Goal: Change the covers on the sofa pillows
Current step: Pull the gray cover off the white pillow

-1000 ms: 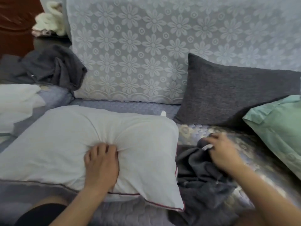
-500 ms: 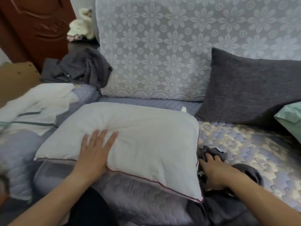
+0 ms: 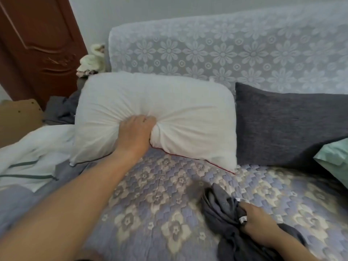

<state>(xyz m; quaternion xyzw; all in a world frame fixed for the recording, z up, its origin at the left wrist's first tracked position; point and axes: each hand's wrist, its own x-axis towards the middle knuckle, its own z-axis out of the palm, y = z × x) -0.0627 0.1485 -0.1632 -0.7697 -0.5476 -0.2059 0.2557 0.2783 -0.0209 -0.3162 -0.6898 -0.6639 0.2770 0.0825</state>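
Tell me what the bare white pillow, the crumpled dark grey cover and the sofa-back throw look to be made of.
Bare white pillow: thin matte woven cloth over soft filling; it puckers into fine folds at the left hand's grip.
Crumpled dark grey cover: limp, matte fabric, possibly knit; it bunches in the right hand.
Sofa-back throw: pale lace-like textile with a repeating flower pattern.

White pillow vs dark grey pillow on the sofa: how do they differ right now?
The white pillow is bare, with no cover; the dark grey pillow wears a woven cover. The left hand grips the white pillow, bunching its fabric; nothing touches the dark grey pillow. The white one is puckered, the grey one smooth. Both stand side by side at the sofa back.
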